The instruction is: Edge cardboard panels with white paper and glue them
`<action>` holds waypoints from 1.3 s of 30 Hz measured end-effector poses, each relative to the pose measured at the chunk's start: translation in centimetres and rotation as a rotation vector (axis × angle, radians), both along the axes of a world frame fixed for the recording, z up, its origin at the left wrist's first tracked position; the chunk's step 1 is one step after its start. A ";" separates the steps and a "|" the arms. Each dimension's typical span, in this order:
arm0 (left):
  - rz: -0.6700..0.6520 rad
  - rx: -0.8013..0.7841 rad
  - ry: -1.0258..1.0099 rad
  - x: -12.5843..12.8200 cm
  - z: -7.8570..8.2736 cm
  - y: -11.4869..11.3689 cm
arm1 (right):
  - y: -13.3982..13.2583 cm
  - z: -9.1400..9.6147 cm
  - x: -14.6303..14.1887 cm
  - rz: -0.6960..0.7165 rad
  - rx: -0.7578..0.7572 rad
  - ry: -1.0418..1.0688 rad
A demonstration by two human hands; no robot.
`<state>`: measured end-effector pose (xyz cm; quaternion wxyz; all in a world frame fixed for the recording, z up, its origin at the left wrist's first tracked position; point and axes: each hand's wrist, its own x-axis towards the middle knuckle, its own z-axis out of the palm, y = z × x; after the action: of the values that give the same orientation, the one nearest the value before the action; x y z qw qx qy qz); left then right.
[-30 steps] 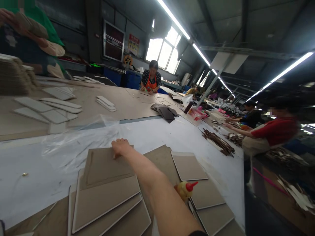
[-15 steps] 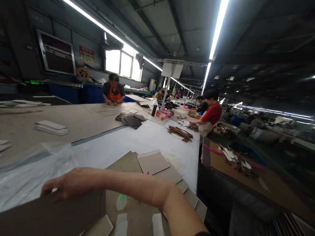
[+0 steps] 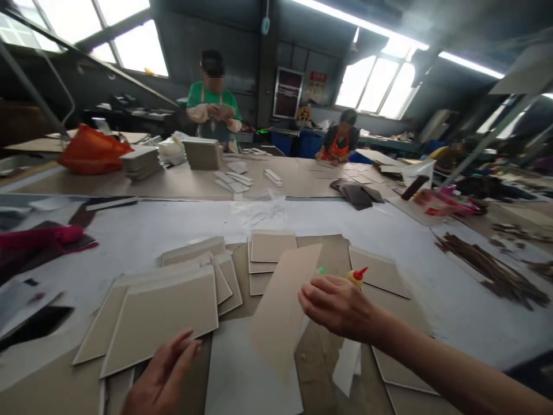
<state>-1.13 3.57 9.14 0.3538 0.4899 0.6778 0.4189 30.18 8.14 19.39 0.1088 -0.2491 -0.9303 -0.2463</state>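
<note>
My right hand is closed on the edge of a thin beige sheet, which hangs tilted above the worktable. A white sheet lies flat beneath it. At the lower left, my left hand has its fingers stretched out beside a light-edged beige panel, and nothing shows in it. More beige panels overlap under and behind that one. Just beyond my right hand stands a glue bottle with a red tip, partly hidden by the hand.
Stacked beige panels lie ahead, and others to the right. White strips sit below my right wrist. Clear plastic film and brown strips lie farther off. Two people work across the table.
The view has swung left. My right arm, earlier stretched across to a brown board at lower left, is now drawn back with a beige sheet in hand. My left hand has come into view.
</note>
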 end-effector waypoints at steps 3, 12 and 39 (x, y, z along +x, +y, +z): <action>-0.175 0.110 0.086 1.0 0.8 2.4 | -2.2 0.3 -0.5 0.082 -0.015 0.024; -0.513 0.281 0.145 5.1 3.0 5.7 | -5.3 1.4 -2.5 0.234 -0.031 0.049; -0.088 -0.048 -0.740 1.8 3.9 2.4 | -12.1 -13.3 -3.7 -0.789 -1.059 1.258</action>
<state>0.70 6.01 13.01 0.6038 0.3254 0.4920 0.5361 26.50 -3.92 6.08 0.3754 -0.6548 -0.5381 0.3751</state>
